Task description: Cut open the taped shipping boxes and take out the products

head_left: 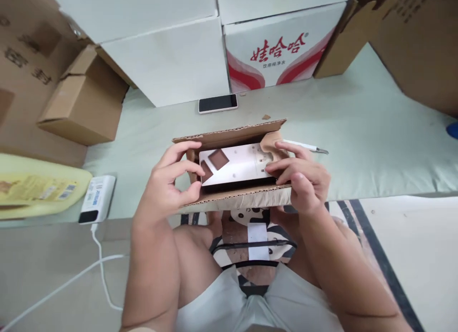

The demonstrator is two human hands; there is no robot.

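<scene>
An open brown cardboard box [236, 197] stands at the near edge of the green-covered surface. Inside it lies a white box [239, 163] with brown squares printed on its left end. My left hand [173, 177] is at the box's left end, fingers apart, fingertips touching the white box's left end and the cardboard rim. At the right end, my right hand [300, 172] has its fingers spread, some tips resting on the white box and the cardboard. A white utility knife [304, 146] lies just beyond my right hand, partly hidden.
A phone [218, 103] lies behind the cardboard box, before stacked white cartons [179, 60]. At left are a brown carton [84, 98], a yellow bottle [39, 186] and a white power bank [97, 198] with a cable. A blue object [452, 129] is far right.
</scene>
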